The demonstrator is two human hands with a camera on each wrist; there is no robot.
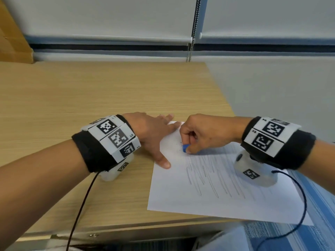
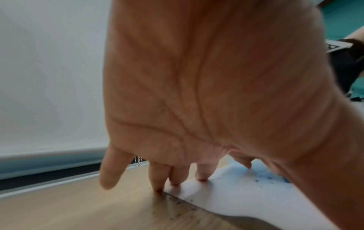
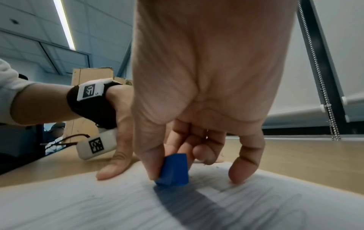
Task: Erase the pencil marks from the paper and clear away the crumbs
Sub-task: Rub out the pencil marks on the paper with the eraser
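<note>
A white sheet of paper (image 1: 208, 192) lies at the desk's near right corner, with grey pencil strokes (image 1: 217, 180) across its middle. My right hand (image 1: 203, 134) pinches a small blue eraser (image 1: 185, 148) between thumb and fingers, its lower edge on the paper (image 3: 118, 202) at the far left of the strokes. The blue eraser (image 3: 174, 170) shows clearly in the right wrist view. My left hand (image 1: 154, 131) lies flat, fingers straight, pressing the sheet's far left corner. Blue and dark crumbs (image 2: 263, 179) speckle the paper (image 2: 226, 197) near my fingertips (image 2: 202, 177).
The wooden desk (image 1: 90, 98) stretches left and back to a wall with roller blinds and a bead chain (image 1: 190, 49). A cardboard box (image 1: 12, 42) stands at the back left. The paper overhangs the desk's right edge above blue carpet (image 1: 317, 205).
</note>
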